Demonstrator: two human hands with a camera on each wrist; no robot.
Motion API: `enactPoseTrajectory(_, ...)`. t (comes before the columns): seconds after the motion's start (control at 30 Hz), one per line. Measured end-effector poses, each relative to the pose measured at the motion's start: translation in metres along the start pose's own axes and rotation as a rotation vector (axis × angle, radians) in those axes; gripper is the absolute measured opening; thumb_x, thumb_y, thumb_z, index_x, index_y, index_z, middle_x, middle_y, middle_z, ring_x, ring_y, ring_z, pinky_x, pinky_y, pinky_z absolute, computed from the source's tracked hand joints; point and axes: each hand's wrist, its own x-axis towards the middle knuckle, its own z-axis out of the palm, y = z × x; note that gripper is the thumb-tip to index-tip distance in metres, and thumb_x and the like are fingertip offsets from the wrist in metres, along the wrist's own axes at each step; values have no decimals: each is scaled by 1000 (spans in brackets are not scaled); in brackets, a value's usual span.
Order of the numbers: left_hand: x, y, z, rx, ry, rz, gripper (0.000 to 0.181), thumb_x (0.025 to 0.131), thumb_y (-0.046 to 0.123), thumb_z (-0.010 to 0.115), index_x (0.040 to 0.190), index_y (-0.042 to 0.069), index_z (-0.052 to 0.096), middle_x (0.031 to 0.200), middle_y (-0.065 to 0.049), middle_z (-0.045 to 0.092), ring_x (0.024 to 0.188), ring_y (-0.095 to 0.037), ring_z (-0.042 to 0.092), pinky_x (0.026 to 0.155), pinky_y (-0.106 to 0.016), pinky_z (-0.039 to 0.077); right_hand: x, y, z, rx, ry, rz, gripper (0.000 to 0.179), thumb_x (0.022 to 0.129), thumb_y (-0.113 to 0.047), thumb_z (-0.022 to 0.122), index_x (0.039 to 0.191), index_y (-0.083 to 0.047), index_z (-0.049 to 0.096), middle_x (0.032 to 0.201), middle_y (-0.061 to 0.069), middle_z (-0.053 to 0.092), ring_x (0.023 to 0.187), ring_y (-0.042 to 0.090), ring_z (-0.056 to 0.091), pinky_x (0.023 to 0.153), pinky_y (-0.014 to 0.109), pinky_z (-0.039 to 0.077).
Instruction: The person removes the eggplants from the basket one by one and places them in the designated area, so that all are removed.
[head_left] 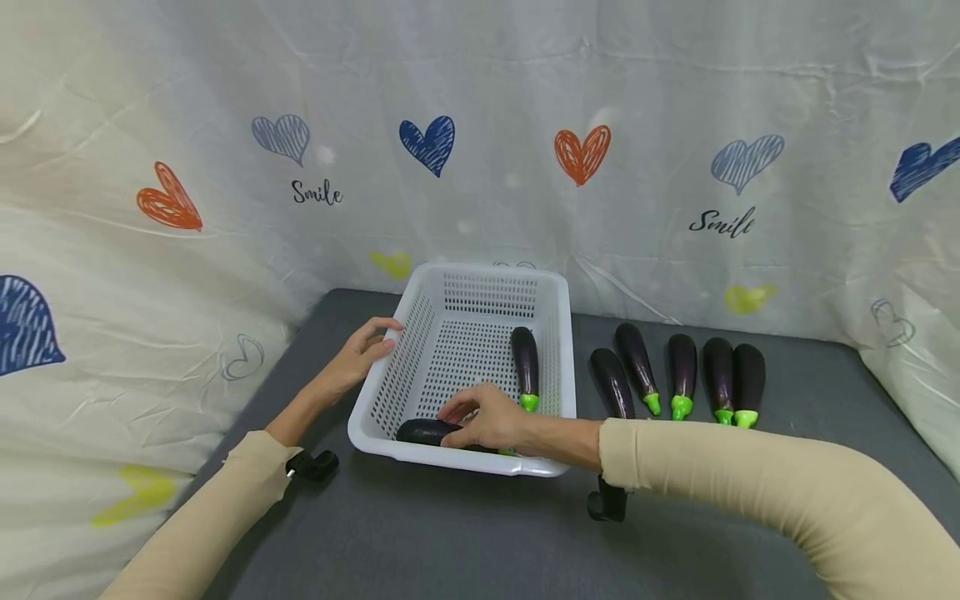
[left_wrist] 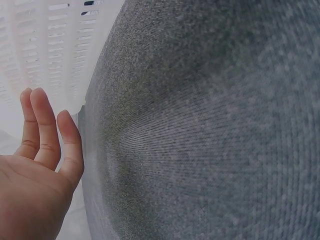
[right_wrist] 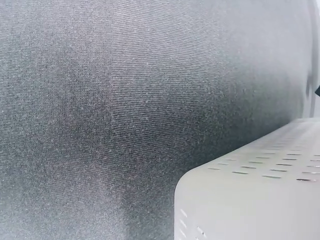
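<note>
My right hand [head_left: 491,421] reaches over the front right of a white perforated plastic basket [head_left: 564,358]. Its thumb and fingers grip a dark eggplant [head_left: 422,432] that lies crosswise along the basket's near wall, partly hidden by the hand. A second eggplant [head_left: 525,358] lies lengthwise at the basket's right side, green stem toward me. At the left rim, my left hand [head_left: 360,358] rests its fairly straight fingers against the basket; the left wrist view shows these fingers [left_wrist: 46,125] beside the basket's wall. The right wrist view shows the basket's outside [right_wrist: 240,200] but not the hand.
Several eggplants [head_left: 682,367] lie in a loose row on the dark grey cloth-covered table [head_left: 465,533], right of the basket. Behind the table hangs a pale curtain [head_left: 495,200] printed with hearts, and the basket's far rim stands close to it.
</note>
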Motion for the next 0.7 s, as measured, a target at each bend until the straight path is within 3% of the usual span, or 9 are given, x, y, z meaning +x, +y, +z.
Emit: enactPoseTrajectory(0.7,0,1,1,-37,-18,9,38,109,18,48,143,4,38,126,-36,54,97,-37,67,68,-46,59,1,-10,-6,131,121,-62,32,85,-6,83,114,-2,72,105,6,69,95,26,67,84,33,54)
